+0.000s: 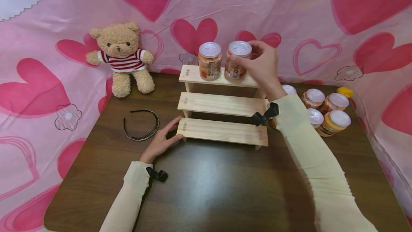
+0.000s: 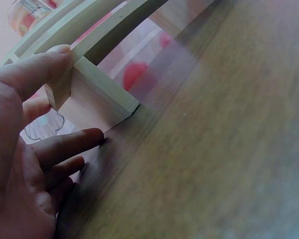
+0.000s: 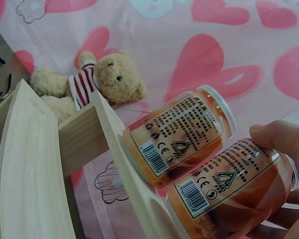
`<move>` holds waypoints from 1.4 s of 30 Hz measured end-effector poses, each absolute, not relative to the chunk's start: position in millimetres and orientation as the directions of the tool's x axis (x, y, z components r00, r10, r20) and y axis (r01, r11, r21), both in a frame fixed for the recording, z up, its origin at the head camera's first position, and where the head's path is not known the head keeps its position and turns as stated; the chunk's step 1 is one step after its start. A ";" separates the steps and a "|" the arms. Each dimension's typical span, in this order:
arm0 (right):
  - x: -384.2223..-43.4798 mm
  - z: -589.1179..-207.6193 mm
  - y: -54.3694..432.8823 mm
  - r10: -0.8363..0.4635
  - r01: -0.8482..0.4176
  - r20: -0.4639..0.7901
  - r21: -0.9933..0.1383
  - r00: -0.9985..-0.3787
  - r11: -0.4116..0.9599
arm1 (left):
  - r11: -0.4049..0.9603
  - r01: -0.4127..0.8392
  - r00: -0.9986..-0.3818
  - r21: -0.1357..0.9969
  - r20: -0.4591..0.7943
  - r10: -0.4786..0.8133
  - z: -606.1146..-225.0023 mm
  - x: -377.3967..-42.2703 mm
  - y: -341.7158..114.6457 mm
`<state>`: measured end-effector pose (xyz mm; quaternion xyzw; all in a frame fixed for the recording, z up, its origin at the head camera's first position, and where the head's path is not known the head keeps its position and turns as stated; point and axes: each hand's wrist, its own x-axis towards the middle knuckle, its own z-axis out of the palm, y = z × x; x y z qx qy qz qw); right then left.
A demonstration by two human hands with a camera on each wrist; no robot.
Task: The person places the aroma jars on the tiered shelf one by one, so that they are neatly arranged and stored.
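A three-step wooden display rack [image 1: 222,103] stands on the table. My left hand [image 1: 161,142] grips the left end of its lowest step, thumb at the front corner and a finger at the back corner. In the left wrist view, the thumb [image 2: 45,67] lies along the step's edge beside its leg. My right hand [image 1: 264,65] holds a clear jar [image 1: 236,63] with orange contents and a silvery lid, at the top step. Next to it on that step stands a similar jar [image 1: 210,62]. Both jars show barcode labels in the right wrist view.
Several more lidded jars [image 1: 334,122] stand at the right, some partly hidden by my right sleeve. A small yellow object [image 1: 345,91] sits behind them. At the left are a teddy bear [image 1: 122,56] in a striped shirt and a dark headband [image 1: 157,122]. Pink heart-patterned cloth hangs behind the table [image 1: 206,189].
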<state>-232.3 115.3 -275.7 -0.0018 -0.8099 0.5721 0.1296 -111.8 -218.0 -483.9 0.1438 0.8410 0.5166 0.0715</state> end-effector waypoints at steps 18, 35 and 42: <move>-231.8 -288.1 111.7 0.088 -0.212 0.254 -0.919 -0.963 0.334 | 0.423 0.168 -0.947 0.890 0.026 0.321 -483.2 -112.6 -219.6; -227.5 -276.9 129.7 0.060 -0.244 0.266 -0.937 -0.962 0.251 | 0.427 0.154 -0.948 0.891 0.011 0.318 -482.8 -110.7 -218.6; -214.9 -268.9 147.9 0.095 -0.288 0.308 -0.940 -0.947 0.182 | 0.424 0.157 -0.947 0.892 0.014 0.322 -484.9 -112.1 -218.0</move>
